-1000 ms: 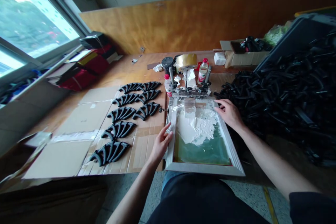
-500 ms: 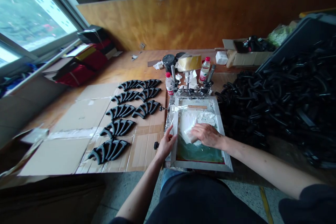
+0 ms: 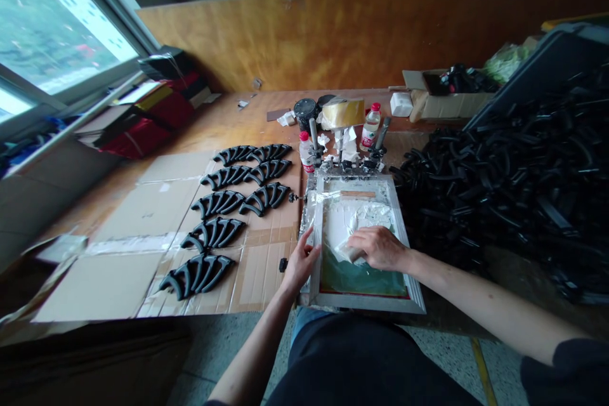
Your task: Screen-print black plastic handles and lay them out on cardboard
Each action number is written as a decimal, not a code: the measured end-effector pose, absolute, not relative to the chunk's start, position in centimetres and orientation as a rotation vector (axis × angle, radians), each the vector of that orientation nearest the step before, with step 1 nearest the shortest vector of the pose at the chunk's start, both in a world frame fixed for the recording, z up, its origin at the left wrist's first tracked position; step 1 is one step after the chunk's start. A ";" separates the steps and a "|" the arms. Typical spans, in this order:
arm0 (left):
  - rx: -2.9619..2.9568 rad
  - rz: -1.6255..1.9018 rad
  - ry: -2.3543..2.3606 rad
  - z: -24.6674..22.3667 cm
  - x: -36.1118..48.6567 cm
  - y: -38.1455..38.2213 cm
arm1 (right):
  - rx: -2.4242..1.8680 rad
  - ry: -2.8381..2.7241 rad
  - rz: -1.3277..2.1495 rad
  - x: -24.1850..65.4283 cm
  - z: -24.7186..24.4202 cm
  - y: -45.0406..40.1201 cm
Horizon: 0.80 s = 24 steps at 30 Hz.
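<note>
Right hand: closed around a pale block, fingers together; the right hand [image 3: 380, 248] presses the pale block [image 3: 353, 252] down on the screen, at the near edge of the white paste [image 3: 340, 219].
Left hand: not gripping, fingers slightly spread; the left hand [image 3: 301, 263] lies at the left rail of the screen frame [image 3: 366, 303].
Screen: flat in its metal frame, green mesh [image 3: 356, 276] bare at the near end, paste across the middle, a wooden strip [image 3: 358, 194] at the far end.
Left of the frame: a black knob [image 3: 283, 264] just beside it, then cardboard sheets [image 3: 124, 273] with eight fan-shaped clusters of black curved parts [image 3: 200, 276].
Right of the frame: a big heap of black pieces [image 3: 499, 171], close up against the right rail.
Far end of the frame: the metal clamp [image 3: 347, 166] spans it, its posts standing up between a left bottle [image 3: 307, 155] and a right bottle [image 3: 371, 130].
Behind the clamp: a tape roll [image 3: 342, 113], with a black tub [image 3: 305, 114] to its left; a white box [image 3: 401, 104] and an open carton [image 3: 442, 106] farther right.
Farthest: an upright wooden board [image 3: 333, 44].
Changed since the first frame: the right hand has left the right rail, and the block has come from the far end to mid-screen.
</note>
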<state>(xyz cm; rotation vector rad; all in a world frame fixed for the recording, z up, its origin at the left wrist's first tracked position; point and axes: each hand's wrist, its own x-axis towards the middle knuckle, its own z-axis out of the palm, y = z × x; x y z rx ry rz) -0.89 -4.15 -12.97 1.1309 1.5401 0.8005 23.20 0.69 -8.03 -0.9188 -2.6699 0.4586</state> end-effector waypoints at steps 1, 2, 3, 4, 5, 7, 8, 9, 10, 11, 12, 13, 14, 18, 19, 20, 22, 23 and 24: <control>1.129 0.801 1.533 -12.5 -0.9 -4.1 | -1.004 -2.621 0.473 22.7 -7.3 1.5; 1.124 0.802 1.521 -11.8 -1.0 -4.2 | -1.094 -2.557 0.468 22.2 -6.5 2.6; 1.114 0.806 1.507 -11.0 -1.0 -4.2 | -1.178 -2.484 0.449 21.7 -5.6 3.9; 1.099 0.815 1.491 -10.0 -1.1 -4.2 | -1.246 -2.417 0.422 21.5 -4.7 5.2; 1.081 0.834 1.477 -8.8 -1.2 -4.2 | -1.297 -2.364 0.394 21.6 -3.8 6.5; 1.050 0.909 1.457 -6.2 -1.2 -4.1 | -1.368 -2.260 0.362 23.4 -2.3 9.0; 1.040 0.964 1.447 -5.0 -1.1 -3.8 | -1.404 -2.179 0.357 25.0 -1.8 10.0; 1.035 1.029 1.429 -3.7 -0.9 -3.4 | -1.445 -2.071 0.354 26.9 -1.5 10.8; 1.033 1.104 1.397 -2.6 -0.7 -2.8 | -1.495 -1.942 0.354 29.0 -1.6 11.4; 1.038 1.190 1.353 -1.5 -0.4 -2.0 | -1.559 -1.806 0.350 31.0 -2.0 11.8; 1.049 1.276 1.300 -0.6 0.0 -1.1 | -1.627 -1.699 0.356 32.7 -2.9 11.8; 1.061 1.354 1.245 0.2 0.3 -0.1 | -1.687 -1.629 0.371 33.9 -4.0 11.5; 1.072 1.415 1.192 0.9 0.7 0.8 | -1.732 -1.596 0.399 34.3 -5.4 10.8; 1.013 1.549 1.142 1.3 2.3 2.9 | -1.656 -1.927 0.584 30.5 -11.4 5.9; 0.969 1.580 1.170 0.7 2.8 2.6 | -1.600 -2.099 0.552 28.8 -12.5 4.5; 0.920 1.578 1.204 -0.3 3.4 1.9 | -1.584 -2.223 0.492 27.1 -13.2 3.2; 0.813 1.369 1.248 -3.0 4.8 -0.4 | -1.633 -2.374 0.402 24.3 -13.6 1.1; 0.748 1.186 1.246 -4.5 5.6 -1.8 | -1.692 -2.379 0.393 23.2 -13.4 0.3; 0.678 0.997 1.222 -5.9 6.4 -3.2 | -1.736 -2.360 0.411 22.3 -12.9 -0.5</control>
